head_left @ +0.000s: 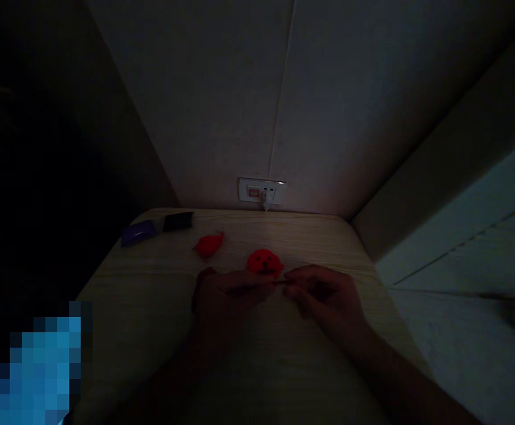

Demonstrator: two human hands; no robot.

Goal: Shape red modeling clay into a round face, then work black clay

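Note:
My left hand (233, 295) and my right hand (321, 289) meet over the middle of the wooden table, their fingers closed in a pinch. Between the fingertips runs a thin dark strip (282, 282), held at both ends; the dim light hides what it is made of. Just behind the fingers lies a flat red face-shaped piece (263, 261) with dark eyes, nose and mouth; the hands partly cover its lower edge. A red lump (209, 245) with a pointed, twisted end rests to its left, apart from both hands.
On the table (310, 233), a purple packet (138, 233) and a black packet (178, 221) lie at the back left. A wall socket (261, 190) with a plug stands behind the table's back edge. Walls close in behind; a pale surface is at right. A pixelated blue patch covers the lower left.

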